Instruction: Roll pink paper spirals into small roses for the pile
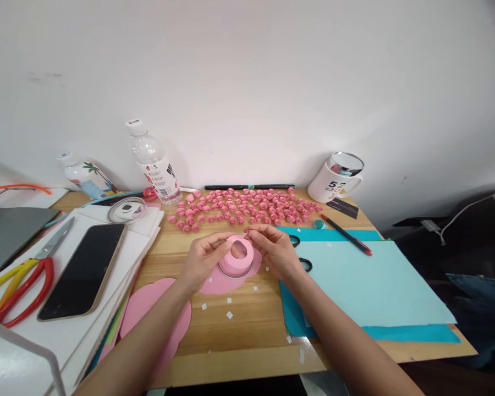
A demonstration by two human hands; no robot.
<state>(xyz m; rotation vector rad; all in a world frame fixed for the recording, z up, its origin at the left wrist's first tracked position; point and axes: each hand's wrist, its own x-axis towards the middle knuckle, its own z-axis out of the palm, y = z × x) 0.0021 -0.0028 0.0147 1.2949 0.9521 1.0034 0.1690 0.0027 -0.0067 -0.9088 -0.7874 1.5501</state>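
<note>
My left hand grips the side of a pink ring with a round hole in its middle, its fingers partly hidden behind it. Below the ring is a pink paper circle. At the ring's upper right edge, my right hand pinches a small pink paper rose, mostly covered by the fingertips. Many similar rolled pink paper roses lie spread behind both hands. Beside my left forearm rests another pink paper piece with a wavy edge. Small white squares are scattered in front.
Left are a phone, scissors on white paper, and a tape roll. Bottles and a lidded mug stand along the wall. Right lie blue sheets, a pen and black-handled scissors partly behind my hand.
</note>
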